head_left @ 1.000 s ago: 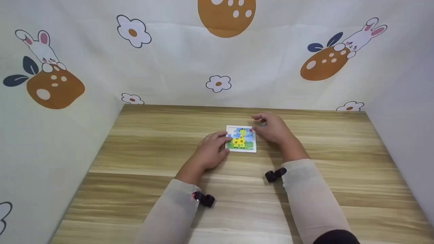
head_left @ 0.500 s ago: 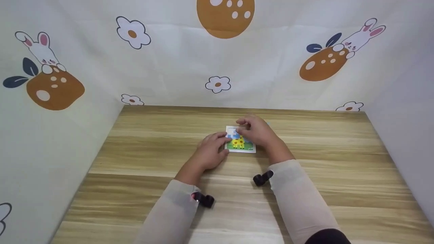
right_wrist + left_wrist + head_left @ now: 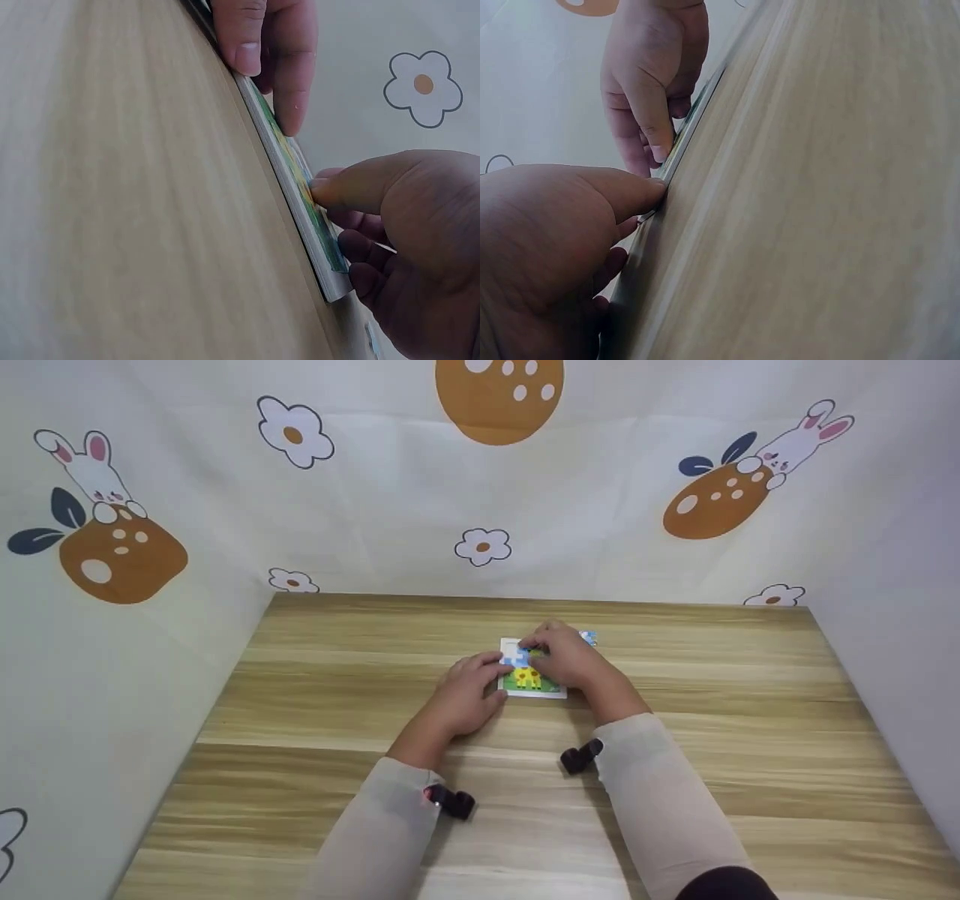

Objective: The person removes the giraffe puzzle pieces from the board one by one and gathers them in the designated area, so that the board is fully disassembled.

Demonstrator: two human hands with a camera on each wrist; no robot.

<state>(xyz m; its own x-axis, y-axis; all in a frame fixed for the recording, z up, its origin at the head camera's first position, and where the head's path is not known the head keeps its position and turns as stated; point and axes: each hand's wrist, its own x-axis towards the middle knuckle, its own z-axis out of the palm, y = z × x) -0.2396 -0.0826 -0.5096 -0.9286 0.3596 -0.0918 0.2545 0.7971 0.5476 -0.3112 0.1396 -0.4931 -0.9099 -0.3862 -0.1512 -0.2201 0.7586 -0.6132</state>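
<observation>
A small square giraffe jigsaw puzzle (image 3: pixel 528 684) with a white frame lies flat on the table. Its upper left corner shows a white patch without a picture. My left hand (image 3: pixel 469 694) holds the puzzle's left edge, thumb at the near corner and a finger over the surface. My right hand (image 3: pixel 570 658) is over the upper right part, hiding the giraffe's head. Seen from the right wrist, the right thumb (image 3: pixel 352 187) touches the picture while the other fingers bend beside it. Whether they pinch a piece is hidden. Behind the right hand lies a loose blue-and-white puzzle piece (image 3: pixel 589 638).
The wood-grain table (image 3: pixel 300 720) stretches around both hands. At its back and sides stands a pale cloth wall (image 3: pixel 375 495) printed with rabbits, oranges and flowers. A small black camera sits at each cuff.
My right hand has moved left from beside the puzzle onto its upper part, and its fingers have come down closer to it. The loose piece behind is more exposed. The left hand stays put.
</observation>
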